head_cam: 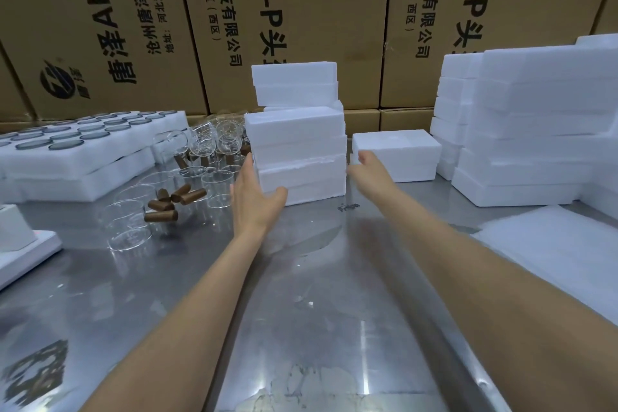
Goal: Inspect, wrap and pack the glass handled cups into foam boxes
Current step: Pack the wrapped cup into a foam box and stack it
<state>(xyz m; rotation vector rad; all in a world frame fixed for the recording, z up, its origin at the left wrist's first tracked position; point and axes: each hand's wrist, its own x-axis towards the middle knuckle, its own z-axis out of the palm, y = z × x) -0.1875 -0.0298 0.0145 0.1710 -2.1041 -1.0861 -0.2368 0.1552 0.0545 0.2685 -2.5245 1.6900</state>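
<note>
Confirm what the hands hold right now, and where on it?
Both hands flank the middle foam box stack: left hand flat against its lower left side, right hand at its right side. Not lifted.

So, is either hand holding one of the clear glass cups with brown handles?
No: the left hand and right hand flank the middle stack of white foam boxes, while the glass cups sit untouched.
</note>
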